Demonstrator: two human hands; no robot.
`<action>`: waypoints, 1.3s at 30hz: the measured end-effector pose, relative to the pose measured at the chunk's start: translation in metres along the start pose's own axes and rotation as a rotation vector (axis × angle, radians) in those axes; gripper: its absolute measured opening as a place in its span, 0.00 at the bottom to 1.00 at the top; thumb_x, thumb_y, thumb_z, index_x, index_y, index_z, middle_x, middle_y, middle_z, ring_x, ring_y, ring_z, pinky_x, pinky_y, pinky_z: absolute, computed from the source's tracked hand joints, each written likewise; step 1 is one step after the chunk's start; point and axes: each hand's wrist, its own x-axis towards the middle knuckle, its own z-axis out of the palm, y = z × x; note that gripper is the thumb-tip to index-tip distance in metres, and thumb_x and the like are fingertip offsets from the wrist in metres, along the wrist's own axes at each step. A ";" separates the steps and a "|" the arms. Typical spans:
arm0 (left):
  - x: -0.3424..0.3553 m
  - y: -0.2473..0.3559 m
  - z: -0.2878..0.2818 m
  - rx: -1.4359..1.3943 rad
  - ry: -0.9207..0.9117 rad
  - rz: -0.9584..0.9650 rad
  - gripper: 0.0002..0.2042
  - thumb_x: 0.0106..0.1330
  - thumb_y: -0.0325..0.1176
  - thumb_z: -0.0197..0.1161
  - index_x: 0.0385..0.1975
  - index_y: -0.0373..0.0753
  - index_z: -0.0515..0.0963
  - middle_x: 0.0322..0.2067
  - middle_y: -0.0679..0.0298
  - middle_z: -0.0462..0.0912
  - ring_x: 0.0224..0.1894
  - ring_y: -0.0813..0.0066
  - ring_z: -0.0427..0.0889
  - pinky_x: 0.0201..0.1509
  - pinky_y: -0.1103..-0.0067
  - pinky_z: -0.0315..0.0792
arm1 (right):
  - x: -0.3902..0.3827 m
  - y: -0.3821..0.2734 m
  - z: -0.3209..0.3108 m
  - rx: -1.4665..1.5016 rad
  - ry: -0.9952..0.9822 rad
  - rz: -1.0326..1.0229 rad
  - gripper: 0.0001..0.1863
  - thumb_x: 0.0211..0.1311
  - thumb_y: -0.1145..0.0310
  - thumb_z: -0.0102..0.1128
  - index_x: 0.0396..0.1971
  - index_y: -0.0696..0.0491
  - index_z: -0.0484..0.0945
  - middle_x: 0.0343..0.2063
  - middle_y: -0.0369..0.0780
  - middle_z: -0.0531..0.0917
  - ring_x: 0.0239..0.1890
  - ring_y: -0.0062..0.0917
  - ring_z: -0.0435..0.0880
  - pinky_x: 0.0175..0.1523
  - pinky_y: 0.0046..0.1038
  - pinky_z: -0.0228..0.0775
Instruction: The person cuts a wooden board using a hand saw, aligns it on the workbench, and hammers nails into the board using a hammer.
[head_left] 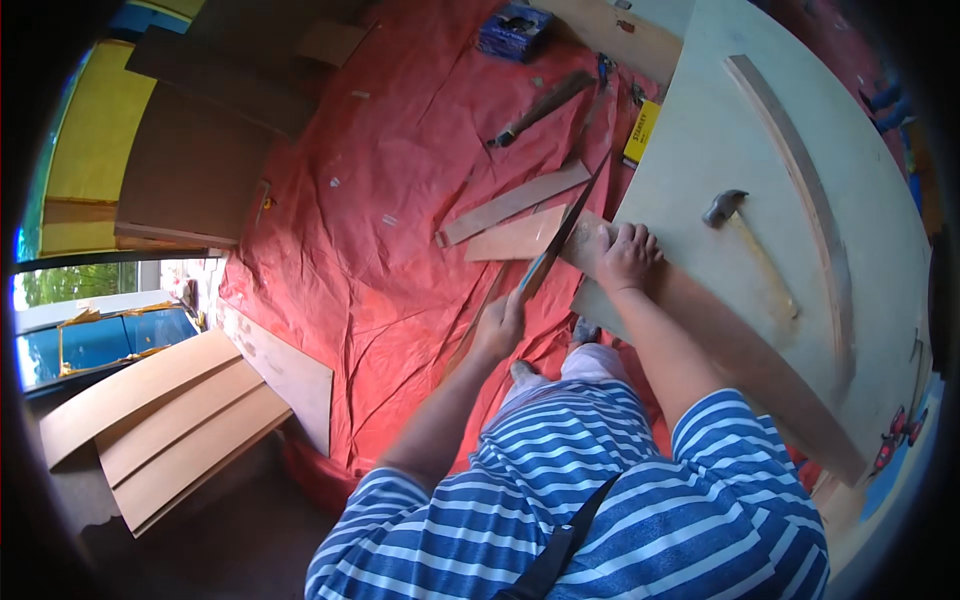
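My left hand [500, 322] is closed around the handle of a handsaw [572, 215]. The saw's dark blade slants up and away to the right, against the left end of a long wooden board [735, 335]. The board lies across the pale worktable [690, 215], its end sticking out past the left edge. On top of the board, close to the blade, my right hand [628, 255] presses down with fingers bent over the wood. Whether the teeth are in the wood I cannot tell.
A hammer [750, 245] and a long wooden strip [800, 170] lie on the worktable. Red sheeting [400, 290] covers the floor, with offcuts [515, 205], another tool [540, 108] and a blue box [513, 30]. Wooden panels [190, 410] are stacked at left.
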 end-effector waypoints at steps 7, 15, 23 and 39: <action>-0.036 -0.012 -0.002 -0.301 -0.014 -0.214 0.28 0.79 0.55 0.40 0.28 0.37 0.75 0.14 0.69 0.69 0.14 0.78 0.68 0.19 0.76 0.66 | 0.003 0.005 0.006 0.043 0.007 0.010 0.18 0.63 0.47 0.56 0.35 0.48 0.76 0.40 0.42 0.77 0.48 0.42 0.74 0.49 0.50 0.61; 0.041 0.068 -0.029 0.485 0.037 0.305 0.24 0.75 0.53 0.50 0.31 0.34 0.77 0.23 0.49 0.80 0.24 0.54 0.81 0.28 0.65 0.73 | 0.004 0.024 0.026 0.005 0.114 0.005 0.14 0.59 0.52 0.58 0.33 0.47 0.74 0.39 0.42 0.76 0.46 0.42 0.75 0.47 0.51 0.63; 0.135 0.121 -0.006 0.777 -0.094 0.744 0.17 0.66 0.50 0.62 0.37 0.40 0.78 0.34 0.55 0.85 0.39 0.51 0.84 0.44 0.57 0.71 | -0.010 0.014 0.023 0.159 0.022 0.033 0.13 0.54 0.58 0.58 0.36 0.48 0.79 0.41 0.46 0.74 0.50 0.47 0.72 0.55 0.55 0.60; 0.242 0.146 0.013 0.331 -0.492 0.743 0.39 0.62 0.53 0.70 0.65 0.31 0.65 0.59 0.44 0.71 0.60 0.48 0.76 0.65 0.66 0.71 | 0.009 -0.018 -0.059 -0.175 -0.582 -0.006 0.68 0.30 0.32 0.77 0.73 0.48 0.55 0.62 0.47 0.66 0.67 0.46 0.62 0.69 0.54 0.53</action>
